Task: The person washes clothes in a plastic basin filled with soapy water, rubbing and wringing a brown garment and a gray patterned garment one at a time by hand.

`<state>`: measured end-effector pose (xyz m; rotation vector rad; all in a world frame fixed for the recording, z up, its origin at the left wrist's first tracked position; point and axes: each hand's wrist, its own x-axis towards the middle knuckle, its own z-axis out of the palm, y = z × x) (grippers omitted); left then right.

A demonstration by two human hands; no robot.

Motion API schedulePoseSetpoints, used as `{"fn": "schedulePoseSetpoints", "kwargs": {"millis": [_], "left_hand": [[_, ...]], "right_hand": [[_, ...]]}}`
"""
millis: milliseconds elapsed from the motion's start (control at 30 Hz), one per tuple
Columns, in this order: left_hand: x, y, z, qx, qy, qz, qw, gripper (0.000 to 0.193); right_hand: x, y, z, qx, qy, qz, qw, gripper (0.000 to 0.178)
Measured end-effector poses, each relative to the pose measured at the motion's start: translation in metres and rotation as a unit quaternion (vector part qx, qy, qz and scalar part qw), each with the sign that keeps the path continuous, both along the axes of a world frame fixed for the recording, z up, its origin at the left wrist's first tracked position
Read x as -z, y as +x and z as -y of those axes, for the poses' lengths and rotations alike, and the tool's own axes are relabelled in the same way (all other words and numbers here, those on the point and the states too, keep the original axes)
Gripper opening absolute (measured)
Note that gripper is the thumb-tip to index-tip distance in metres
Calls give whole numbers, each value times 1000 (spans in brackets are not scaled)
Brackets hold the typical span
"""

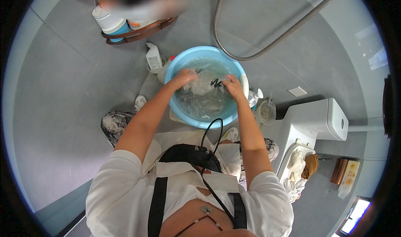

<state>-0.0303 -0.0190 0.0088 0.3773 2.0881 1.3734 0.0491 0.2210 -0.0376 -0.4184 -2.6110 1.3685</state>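
Here, left hand [184, 77] and right hand [232, 86]: fingers [191, 74] bunched round pale cloth [204, 86] in blue basin [199, 50] of water [193, 106].

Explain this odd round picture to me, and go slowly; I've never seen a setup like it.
There is no machine here, only a person's two bare hands. This single view comes from a camera worn on the head, looking down; its wide fisheye lens bends straight edges near the rim. Picture left is the person's own left.

In front sits a light blue basin with water in it. The left hand and right hand both hold a wet, pale cloth with dark marks.

Left of the basin stands a white spray bottle; a metal hose curves above. To the right is a white toilet with fabric on it.
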Motion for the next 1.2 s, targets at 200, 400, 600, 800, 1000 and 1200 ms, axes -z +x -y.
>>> {"fn": "schedulePoseSetpoints", "kwargs": {"millis": [200,400,600,800,1000,1200], "left_hand": [[-12,20,-21,-238,483,403,740,33],[-43,30,-25,-163,566,376,716,41],[-45,26,-29,-91,505,437,739,38],[16,10,-47,-64,535,391,746,34],[-37,42,-62,-225,298,315,873,28],[7,-1,-14,-264,176,190,929,34]], "right_hand": [[-87,2,67,73,-559,-84,822,35],[-113,17,118,-118,115,-331,929,34],[-109,18,118,-161,262,-358,882,27],[-95,1,118,-133,225,-372,890,19],[-89,-7,81,14,177,-205,963,23],[-66,6,33,17,324,-71,943,31]]}}
